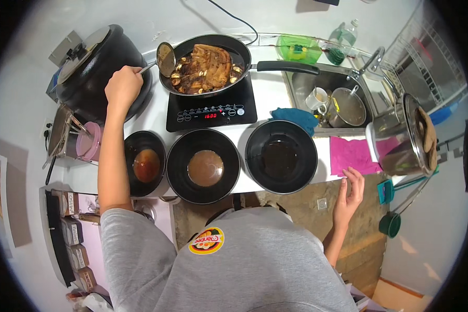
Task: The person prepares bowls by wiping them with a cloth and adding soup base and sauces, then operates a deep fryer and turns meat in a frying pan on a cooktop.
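My left hand (125, 89) grips the handle of a metal ladle (166, 59), whose bowl hangs at the left rim of a black frying pan (244, 58). Slabs of browned meat (210, 68) and pale garlic-like pieces lie in dark liquid in the pan. The pan sits on a lit induction cooktop (211, 113). Three black bowls stand along the counter's front: the left bowl (130, 150) holds reddish-brown liquid, the middle bowl (177, 167) lighter brown, the right bowl (310, 160) dark liquid. My right hand (349, 193) is empty, fingers apart, near a pink cloth (351, 154).
A large black lidded pot (97, 82) stands at the left, beside a utensil container (58, 134). A sink (296, 84) holds a mug (316, 99) and a small pot (349, 107). The pan's handle (286, 66) reaches over it. A blue cloth (296, 120) and a glass-lidded pot (394, 136) lie rightward.
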Available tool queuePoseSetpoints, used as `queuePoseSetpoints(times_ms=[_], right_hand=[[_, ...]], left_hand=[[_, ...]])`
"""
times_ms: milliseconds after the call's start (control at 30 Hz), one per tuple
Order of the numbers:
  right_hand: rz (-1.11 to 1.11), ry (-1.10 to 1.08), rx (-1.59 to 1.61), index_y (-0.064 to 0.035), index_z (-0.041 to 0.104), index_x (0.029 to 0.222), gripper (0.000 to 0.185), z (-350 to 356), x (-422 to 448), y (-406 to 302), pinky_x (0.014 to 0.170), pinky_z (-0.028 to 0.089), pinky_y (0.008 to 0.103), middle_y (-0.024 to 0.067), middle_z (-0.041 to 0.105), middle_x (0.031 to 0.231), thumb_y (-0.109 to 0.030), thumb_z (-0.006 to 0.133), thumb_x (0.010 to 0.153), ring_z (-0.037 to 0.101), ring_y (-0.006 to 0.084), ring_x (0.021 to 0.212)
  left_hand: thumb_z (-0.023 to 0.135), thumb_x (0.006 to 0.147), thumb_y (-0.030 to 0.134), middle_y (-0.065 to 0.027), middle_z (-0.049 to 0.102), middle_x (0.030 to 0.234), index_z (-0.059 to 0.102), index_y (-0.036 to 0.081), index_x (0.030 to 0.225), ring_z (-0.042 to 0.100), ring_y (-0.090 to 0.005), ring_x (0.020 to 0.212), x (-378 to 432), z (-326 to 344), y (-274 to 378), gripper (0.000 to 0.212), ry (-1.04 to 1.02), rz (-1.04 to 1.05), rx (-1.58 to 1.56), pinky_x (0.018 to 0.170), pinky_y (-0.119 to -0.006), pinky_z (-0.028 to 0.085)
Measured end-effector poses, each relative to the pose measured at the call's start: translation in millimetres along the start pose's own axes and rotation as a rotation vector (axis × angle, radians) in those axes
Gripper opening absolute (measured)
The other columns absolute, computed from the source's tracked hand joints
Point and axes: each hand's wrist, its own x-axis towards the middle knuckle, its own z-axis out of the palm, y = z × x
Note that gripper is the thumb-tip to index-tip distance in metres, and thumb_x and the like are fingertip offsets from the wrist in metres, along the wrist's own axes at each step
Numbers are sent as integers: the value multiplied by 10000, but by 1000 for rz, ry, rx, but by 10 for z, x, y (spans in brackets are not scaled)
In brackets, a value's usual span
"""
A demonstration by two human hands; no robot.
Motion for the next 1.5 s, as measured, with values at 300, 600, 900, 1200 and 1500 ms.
queuePoseSetpoints(times_ms=[300, 600, 900, 1200, 1500], right_hand=[[-128, -135, 78, -6, 629, 964, 153, 28, 591, 335, 916, 384, 361, 136, 577, 1079, -78, 542, 861, 525, 263, 1048], [-189, -163, 162, -17, 643, 944, 137, 1, 875, 574, 894, 402, 361, 136, 574, 1042, -66, 559, 847, 535, 272, 1010], [-187, -136, 174, -20, 646, 939, 136, -52, 957, 772, 888, 405, 364, 132, 574, 1041, -81, 562, 852, 537, 268, 999], [-174, -120, 173, -20, 648, 933, 136, -45, 930, 730, 885, 408, 362, 129, 577, 1037, -98, 566, 857, 539, 268, 996], [-196, -154, 204, -23, 648, 933, 130, 42, 880, 591, 884, 410, 361, 127, 579, 1030, -89, 576, 846, 539, 272, 1001]], left_hand=[[516, 795, 204, -159, 671, 909, 690, 146, 1016, 642, -312, 906, -124, 533, -123, 287, -211, -195, -519, 813, -350, 480], [478, 812, 248, -168, 655, 927, 677, 175, 1041, 621, -335, 918, -248, -242, 613, 313, -16, -70, -111, 818, -384, 482], [493, 793, 259, -165, 657, 935, 691, 182, 1012, 625, -331, 918, -10, -240, 404, 305, 20, -93, -79, 829, -388, 484], [545, 781, 243, -157, 673, 922, 702, 135, 989, 648, -288, 910, -308, 669, 122, 282, -21, -298, -380, 821, -342, 475], [559, 802, 228, -118, 692, 832, 696, 121, 1011, 648, -157, 797, -91, 343, -51, 272, -32, -254, -571, 736, -282, 469]])
